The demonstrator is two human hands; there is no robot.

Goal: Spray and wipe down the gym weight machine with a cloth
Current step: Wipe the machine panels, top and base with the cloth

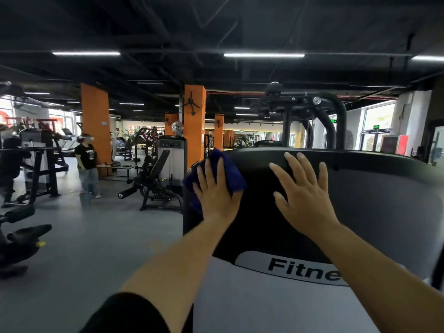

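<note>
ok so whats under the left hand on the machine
A blue cloth lies under the left hand, pressed flat against the machine's black panel. Its edges show around the fingers; the part beneath the palm is hidden.

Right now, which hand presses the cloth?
The left hand, flat on the blue cloth; the right hand rests bare on the machine's black panel.

Orange pillars point(95, 121), grey floor point(79, 241), black ceiling point(168, 25) with strip lights point(263, 55), bright windows point(378, 121).
</note>
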